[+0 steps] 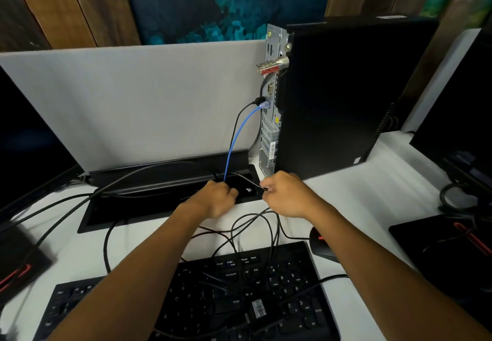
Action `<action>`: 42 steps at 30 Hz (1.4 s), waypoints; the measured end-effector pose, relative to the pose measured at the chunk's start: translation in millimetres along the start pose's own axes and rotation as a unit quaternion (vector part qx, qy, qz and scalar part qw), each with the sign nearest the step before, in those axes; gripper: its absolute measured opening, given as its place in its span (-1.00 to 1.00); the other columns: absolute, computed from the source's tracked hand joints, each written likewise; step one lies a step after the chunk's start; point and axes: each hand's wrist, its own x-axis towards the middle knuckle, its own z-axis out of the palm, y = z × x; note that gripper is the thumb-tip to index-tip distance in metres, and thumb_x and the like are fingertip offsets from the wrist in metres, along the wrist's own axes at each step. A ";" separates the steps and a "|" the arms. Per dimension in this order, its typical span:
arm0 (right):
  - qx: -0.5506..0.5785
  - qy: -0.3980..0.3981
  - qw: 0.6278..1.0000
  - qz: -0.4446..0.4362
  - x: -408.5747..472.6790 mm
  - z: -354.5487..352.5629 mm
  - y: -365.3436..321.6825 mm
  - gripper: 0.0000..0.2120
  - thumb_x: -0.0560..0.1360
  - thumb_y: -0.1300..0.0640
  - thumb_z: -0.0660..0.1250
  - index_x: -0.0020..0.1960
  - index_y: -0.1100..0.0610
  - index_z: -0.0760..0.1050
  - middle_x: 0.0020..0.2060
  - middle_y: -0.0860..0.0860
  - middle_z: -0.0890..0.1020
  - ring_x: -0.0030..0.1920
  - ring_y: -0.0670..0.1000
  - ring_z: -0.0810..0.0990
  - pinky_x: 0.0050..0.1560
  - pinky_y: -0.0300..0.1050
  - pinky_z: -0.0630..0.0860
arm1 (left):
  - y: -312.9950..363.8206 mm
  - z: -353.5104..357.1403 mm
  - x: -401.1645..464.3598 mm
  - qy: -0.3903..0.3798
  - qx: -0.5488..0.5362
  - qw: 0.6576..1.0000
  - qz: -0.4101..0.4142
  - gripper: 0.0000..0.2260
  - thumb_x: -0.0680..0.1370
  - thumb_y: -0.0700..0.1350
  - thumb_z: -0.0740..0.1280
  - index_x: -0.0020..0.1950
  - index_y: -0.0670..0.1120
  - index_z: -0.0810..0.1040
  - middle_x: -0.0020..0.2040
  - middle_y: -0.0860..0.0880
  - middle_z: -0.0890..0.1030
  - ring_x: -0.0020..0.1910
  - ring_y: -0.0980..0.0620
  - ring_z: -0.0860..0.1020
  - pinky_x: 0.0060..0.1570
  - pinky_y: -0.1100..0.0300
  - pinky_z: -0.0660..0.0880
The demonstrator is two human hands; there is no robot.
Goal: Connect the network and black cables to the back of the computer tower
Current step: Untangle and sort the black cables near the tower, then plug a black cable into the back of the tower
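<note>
A black computer tower [346,96] stands upright at the back right, its silver rear panel [271,128] facing left. A blue network cable [234,141] is plugged into that panel and drops to the black cable tray [159,181]. A black cable [241,117] is plugged in just above it. My left hand [217,198] is curled at the tray where the blue cable comes down and seems to hold cables there. My right hand [286,194] pinches a thin black cable [250,179] near its end, just below the tower's rear corner.
A black keyboard [239,295] lies in front under a tangle of black cables [253,234]. A black mouse [323,245] sits to its right. Dark monitors stand at the far left [29,138] and far right [460,101]. A grey divider [133,106] backs the white desk.
</note>
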 end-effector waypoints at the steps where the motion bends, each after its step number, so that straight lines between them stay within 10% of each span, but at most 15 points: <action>1: 0.025 0.003 1.000 0.001 0.8 0.6 -0.9 -0.82 0.56 0.22 0.30 0.09 0.20 0.63 -0.25 0.10 0.65 -0.24 0.09 0.61 -0.18 -0.12 0.56 | -3.1 -4.3 -1.3 -0.010 -0.020 1.000 0.011 -0.62 0.69 -0.01 0.02 -0.08 -0.19 0.52 0.06 -0.21 0.60 0.04 -0.15 0.46 0.08 0.02 0.37; 3: 0.056 -0.011 0.998 0.000 -3.9 1.2 -0.8 -0.50 0.55 0.07 0.41 0.47 0.00 0.44 0.03 0.04 0.69 -0.05 -0.01 0.66 0.00 -0.15 0.55 | -8.1 -8.9 -5.6 -0.015 -0.038 0.999 0.037 -0.60 0.66 0.03 0.05 0.02 -0.18 0.59 0.13 -0.19 0.63 0.15 -0.17 0.53 0.18 0.00 0.41; 7: 0.035 -0.085 0.994 -0.051 -25.7 3.6 8.7 -0.19 0.43 0.03 0.53 0.54 -0.32 0.22 0.20 -0.10 0.52 -0.18 -0.16 0.56 -0.05 -0.20 0.54 | -13.1 -8.8 -17.9 0.021 0.023 0.997 0.071 -0.67 0.63 0.05 0.09 0.18 0.04 0.62 0.15 -0.10 0.66 0.19 -0.14 0.55 0.22 -0.02 0.49; 14: 0.078 0.086 0.989 -0.091 -54.8 -1.1 42.5 -0.54 0.52 -0.07 0.49 0.38 -0.17 0.49 -0.01 -0.15 0.60 -0.17 -0.05 0.62 -0.06 -0.23 0.57 | 13.2 -0.3 -69.8 0.185 0.049 0.972 0.138 -0.73 0.58 0.03 0.24 0.23 0.08 0.62 0.08 -0.05 0.68 0.13 -0.18 0.59 0.10 -0.02 0.55; 20: -0.006 0.044 0.994 -0.103 -87.5 -0.5 71.7 -0.69 0.50 -0.01 0.49 0.22 -0.16 0.58 0.02 -0.19 0.59 0.05 -0.13 0.56 0.12 -0.14 0.54 | 48.9 33.4 -101.1 0.030 0.044 0.983 0.173 -0.52 0.50 0.36 0.10 0.24 0.11 0.51 0.13 -0.05 0.63 0.20 -0.14 0.54 0.18 -0.05 0.51; 27: -0.105 0.042 0.988 -0.104 -95.0 -8.7 103.1 -0.85 0.54 0.08 0.46 0.08 -0.11 0.64 0.08 -0.17 0.53 0.13 -0.11 0.51 0.29 -0.05 0.48 | 27.9 55.5 -112.4 0.038 0.065 0.983 0.170 -0.56 0.56 0.29 0.23 0.41 0.19 0.39 0.11 0.07 0.40 0.26 -0.09 0.38 0.30 -0.05 0.34; 36: -0.180 0.174 0.959 -0.135 -89.0 7.5 69.9 -0.67 0.58 -0.12 0.38 0.27 0.02 0.61 0.21 -0.02 0.57 0.28 0.06 0.48 0.35 0.07 0.42 | 11.6 41.3 -117.4 0.131 -0.224 0.945 0.198 -0.60 0.50 0.06 0.51 0.26 0.09 0.45 -0.09 0.05 0.48 -0.12 0.13 0.48 -0.03 0.18 0.47; 42: 0.015 0.057 0.983 -0.171 -124.7 29.0 10.9 -0.28 0.39 -0.44 0.37 0.45 -0.15 0.43 0.20 -0.20 0.56 0.17 -0.18 0.56 0.21 -0.17 0.53 | -4.1 8.9 -150.1 0.286 -0.330 0.866 0.245 -0.51 0.57 -0.13 0.44 0.40 0.18 0.35 -0.17 0.01 0.58 -0.15 0.01 0.59 -0.02 0.03 0.56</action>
